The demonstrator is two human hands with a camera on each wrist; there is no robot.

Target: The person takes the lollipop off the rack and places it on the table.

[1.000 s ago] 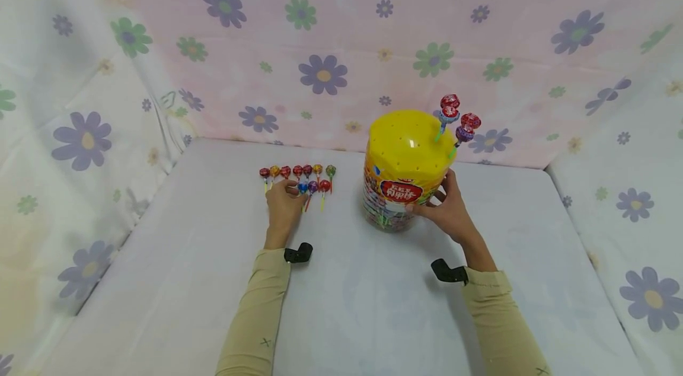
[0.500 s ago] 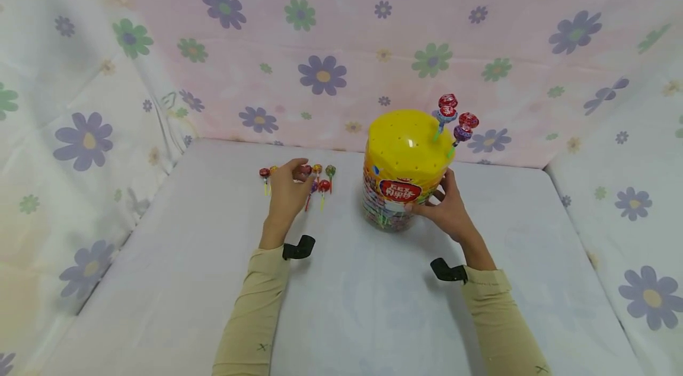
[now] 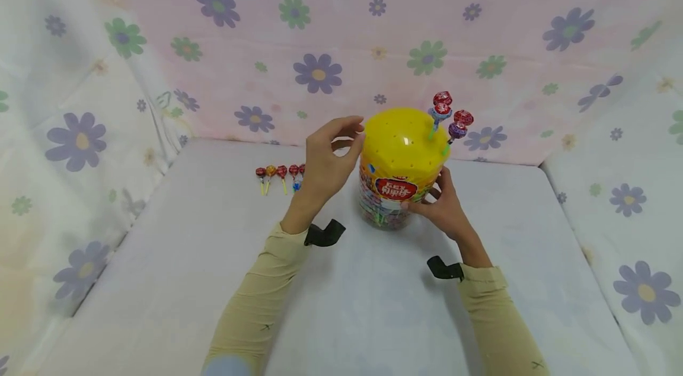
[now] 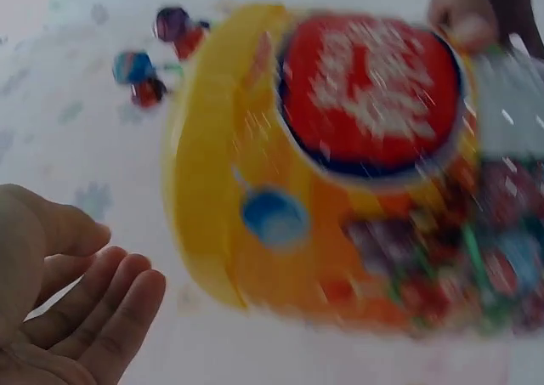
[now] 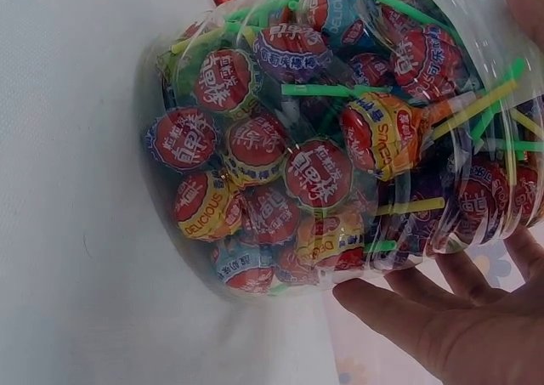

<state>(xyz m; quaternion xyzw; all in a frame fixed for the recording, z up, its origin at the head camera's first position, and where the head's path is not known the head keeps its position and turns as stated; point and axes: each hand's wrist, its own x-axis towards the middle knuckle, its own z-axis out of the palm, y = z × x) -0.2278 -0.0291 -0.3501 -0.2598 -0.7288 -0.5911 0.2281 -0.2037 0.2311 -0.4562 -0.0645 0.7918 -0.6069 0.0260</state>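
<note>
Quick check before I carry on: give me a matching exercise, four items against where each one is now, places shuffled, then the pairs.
Items
1. Left grip
2. Right grip
3. Loose lollipops
4. Standing lollipops

Places
A. Lying on the white table, to the person's left of the jar
B. Up in the yellow lid, toward its right side
C. Around the jar's side, holding it
D. Beside the lid's left edge, not touching it

Pairs
1-D
2-C
3-A
4-B

Left hand (image 3: 327, 163) loosely curved, right hand (image 3: 444, 209) lower.
</note>
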